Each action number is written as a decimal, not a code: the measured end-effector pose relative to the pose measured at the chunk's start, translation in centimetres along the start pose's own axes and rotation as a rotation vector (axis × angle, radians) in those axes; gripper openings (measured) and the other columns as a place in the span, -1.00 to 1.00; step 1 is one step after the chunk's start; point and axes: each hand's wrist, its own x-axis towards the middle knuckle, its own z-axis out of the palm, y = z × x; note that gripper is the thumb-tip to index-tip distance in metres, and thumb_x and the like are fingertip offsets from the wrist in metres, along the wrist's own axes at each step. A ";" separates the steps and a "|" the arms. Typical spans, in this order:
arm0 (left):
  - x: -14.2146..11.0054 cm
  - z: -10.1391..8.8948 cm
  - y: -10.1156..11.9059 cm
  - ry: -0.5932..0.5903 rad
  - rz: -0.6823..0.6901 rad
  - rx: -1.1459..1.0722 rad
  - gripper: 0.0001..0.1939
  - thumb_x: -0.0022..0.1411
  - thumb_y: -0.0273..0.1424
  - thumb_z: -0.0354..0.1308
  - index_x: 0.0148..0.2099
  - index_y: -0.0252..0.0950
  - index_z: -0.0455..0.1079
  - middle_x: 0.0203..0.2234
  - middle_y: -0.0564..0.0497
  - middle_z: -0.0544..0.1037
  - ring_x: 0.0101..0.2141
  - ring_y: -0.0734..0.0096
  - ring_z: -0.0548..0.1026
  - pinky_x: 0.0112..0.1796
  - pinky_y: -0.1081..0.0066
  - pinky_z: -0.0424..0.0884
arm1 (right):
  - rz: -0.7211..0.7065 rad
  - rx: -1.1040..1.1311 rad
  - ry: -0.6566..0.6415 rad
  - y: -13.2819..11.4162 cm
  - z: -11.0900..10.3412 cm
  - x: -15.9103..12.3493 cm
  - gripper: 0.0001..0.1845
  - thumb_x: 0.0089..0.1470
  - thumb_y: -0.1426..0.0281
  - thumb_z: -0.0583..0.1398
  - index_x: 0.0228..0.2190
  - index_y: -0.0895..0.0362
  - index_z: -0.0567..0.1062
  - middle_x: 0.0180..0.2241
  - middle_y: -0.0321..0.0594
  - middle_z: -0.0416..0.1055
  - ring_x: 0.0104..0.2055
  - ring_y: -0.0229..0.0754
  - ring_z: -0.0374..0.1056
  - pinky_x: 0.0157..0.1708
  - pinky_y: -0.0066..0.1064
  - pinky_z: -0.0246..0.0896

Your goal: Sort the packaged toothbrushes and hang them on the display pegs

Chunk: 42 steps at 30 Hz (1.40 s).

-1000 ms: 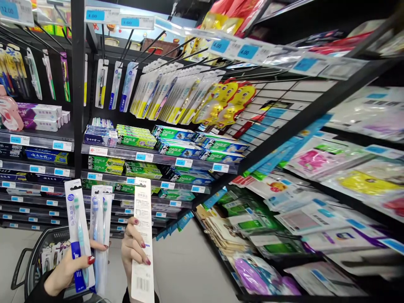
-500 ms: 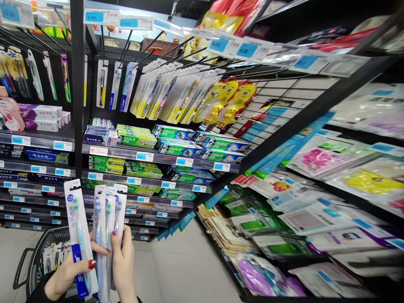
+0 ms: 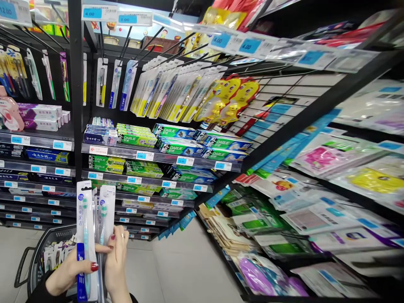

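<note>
Shop shelves (image 3: 166, 158) | toothbrush packs (image 3: 85, 221) pinched in left grip (image 3: 70, 269), tops above | right grip (image 3: 115, 265) alongside, hold unclear

To the right of the right hand (image 3: 116, 261), open air extends over the tiled floor (image 3: 179, 261) as far as the rack of bagged goods (image 3: 274, 248). Below and beside the left hand (image 3: 71, 269), the shopping basket (image 3: 34, 254) blocks the way down; packaged toothbrushes (image 3: 84, 223) fill the space between the hands. Ahead, the toothpaste shelf (image 3: 166, 157) juts across, its Darlie boxes (image 3: 181, 147) leaving a narrow gap beneath the hanging toothbrush packs (image 3: 167, 94). Metal hooks (image 3: 125, 44) obstruct higher up.
</note>
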 end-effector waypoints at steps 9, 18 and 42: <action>0.5 0.1 -0.3 0.183 0.126 0.068 -0.65 -0.16 -0.32 0.25 -0.22 -0.24 0.52 -0.19 -0.08 0.53 -0.11 0.02 0.37 -0.01 0.22 0.16 | -0.158 0.024 -0.047 -4.6 -3.4 3.2 -0.79 0.13 0.39 -0.03 -0.31 0.09 0.39 -0.33 -0.18 0.24 -0.23 -0.12 0.18 -0.26 -0.27 0.09; 1.6 1.1 -1.0 0.429 0.236 0.303 -0.57 -0.24 -0.35 0.31 -0.22 -0.33 0.46 -0.32 -0.13 0.52 -0.24 0.04 0.41 -0.13 0.20 0.28 | -0.092 -0.121 -0.308 -7.0 -2.4 4.0 -0.86 -0.05 0.30 0.17 -0.38 0.06 0.45 -0.42 -0.21 0.34 -0.26 -0.06 0.15 -0.27 -0.24 0.04; 1.5 -0.3 -0.6 0.263 0.270 -0.175 0.13 -0.16 -0.31 0.33 0.25 0.06 -0.42 0.11 -0.07 0.25 0.02 0.06 0.29 -0.10 0.19 0.35 | 0.237 0.537 -0.001 -3.2 -3.8 4.9 -0.77 -0.03 0.25 0.18 -0.38 0.13 0.30 -0.49 -0.29 0.34 -0.51 -0.28 0.26 -0.54 -0.49 0.17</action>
